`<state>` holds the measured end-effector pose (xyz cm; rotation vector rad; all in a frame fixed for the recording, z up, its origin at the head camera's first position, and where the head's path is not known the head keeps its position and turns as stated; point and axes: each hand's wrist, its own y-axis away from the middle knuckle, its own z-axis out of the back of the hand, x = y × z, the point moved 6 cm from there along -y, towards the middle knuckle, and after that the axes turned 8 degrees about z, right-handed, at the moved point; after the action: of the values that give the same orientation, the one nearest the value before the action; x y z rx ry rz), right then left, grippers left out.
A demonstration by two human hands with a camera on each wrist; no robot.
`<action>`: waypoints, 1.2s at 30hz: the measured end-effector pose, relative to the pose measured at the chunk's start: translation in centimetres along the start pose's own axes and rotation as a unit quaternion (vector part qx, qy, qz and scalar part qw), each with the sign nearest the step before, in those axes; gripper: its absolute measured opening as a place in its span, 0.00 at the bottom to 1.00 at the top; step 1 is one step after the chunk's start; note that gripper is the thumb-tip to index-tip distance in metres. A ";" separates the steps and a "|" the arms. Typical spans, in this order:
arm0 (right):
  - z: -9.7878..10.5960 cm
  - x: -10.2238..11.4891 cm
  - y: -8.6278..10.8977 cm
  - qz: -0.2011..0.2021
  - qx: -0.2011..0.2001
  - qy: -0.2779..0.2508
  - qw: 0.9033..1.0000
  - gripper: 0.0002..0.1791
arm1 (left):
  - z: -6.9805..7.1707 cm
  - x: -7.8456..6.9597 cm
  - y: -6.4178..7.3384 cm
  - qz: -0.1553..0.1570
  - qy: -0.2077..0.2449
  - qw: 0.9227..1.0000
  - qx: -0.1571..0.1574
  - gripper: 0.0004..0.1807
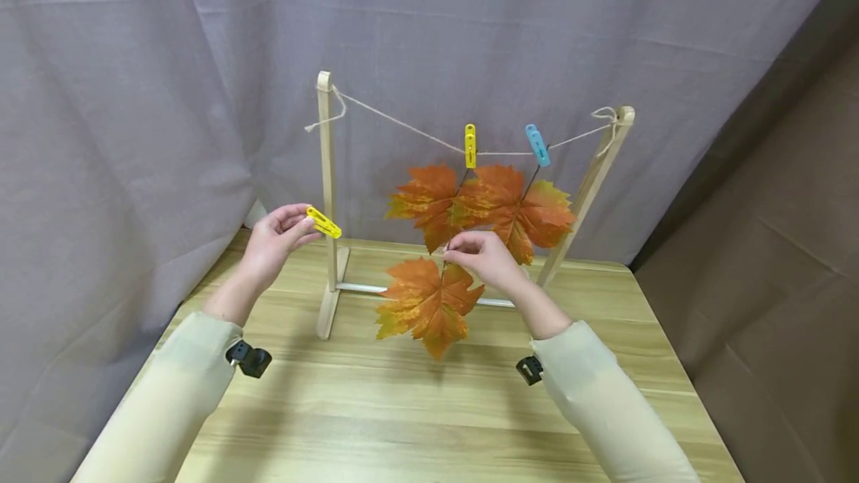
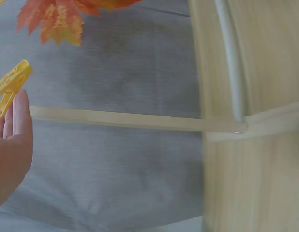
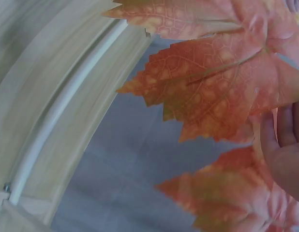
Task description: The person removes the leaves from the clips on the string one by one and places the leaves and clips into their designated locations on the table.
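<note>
Between thumb and fingers my left hand (image 1: 274, 241) pinches a yellow clothespin (image 1: 324, 222), just left of the frame's left post. The same clothespin (image 2: 13, 84) shows at the left edge of the left wrist view. My right hand (image 1: 486, 259) pinches the stem of an orange maple leaf (image 1: 429, 302), which hangs below the fingers. Behind it, two more orange leaves hang from the string (image 1: 409, 125): a left leaf (image 1: 429, 203) under a yellow clothespin (image 1: 470, 146) and a right leaf (image 1: 520, 207) under a blue clothespin (image 1: 537, 144).
A wooden frame stands on the wood-grain table (image 1: 376, 416), with a left post (image 1: 327, 177), a right post (image 1: 587, 192) and a white bar (image 1: 362, 288) low between them. The string sags between the post tops. Grey curtain (image 1: 403, 21) hangs close behind.
</note>
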<state>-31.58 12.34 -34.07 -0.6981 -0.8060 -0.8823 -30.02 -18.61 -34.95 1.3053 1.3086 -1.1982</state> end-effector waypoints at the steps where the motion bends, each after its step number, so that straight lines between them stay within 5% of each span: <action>1: 0.3 -0.1 0.3 -0.002 0.002 -0.002 1.000 0.08 | -0.1 0.3 0.1 0.008 0.007 1.000 0.008 0.17; 10: 2.8 -2.3 3.4 -0.029 0.076 -0.020 0.996 0.09 | -0.4 2.6 1.2 0.061 -0.001 0.997 0.049 0.24; 19: 4.9 -5.9 6.3 -0.048 0.136 0.016 0.989 0.11 | -0.1 4.7 1.3 0.076 -0.099 0.989 0.085 0.27; 28: 6.3 -9.7 9.4 -0.081 0.178 0.023 0.980 0.11 | 1.3 7.1 1.8 0.098 -0.205 0.971 0.075 0.26; 36: 6.9 -12.8 11.5 -0.116 0.181 0.039 0.976 0.12 | 1.9 9.7 2.7 0.098 -0.234 0.960 0.117 0.21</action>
<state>-28.80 28.12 -43.44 -0.2505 -0.9595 -0.9332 -27.72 -19.44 -44.87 1.1841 0.6984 -1.4401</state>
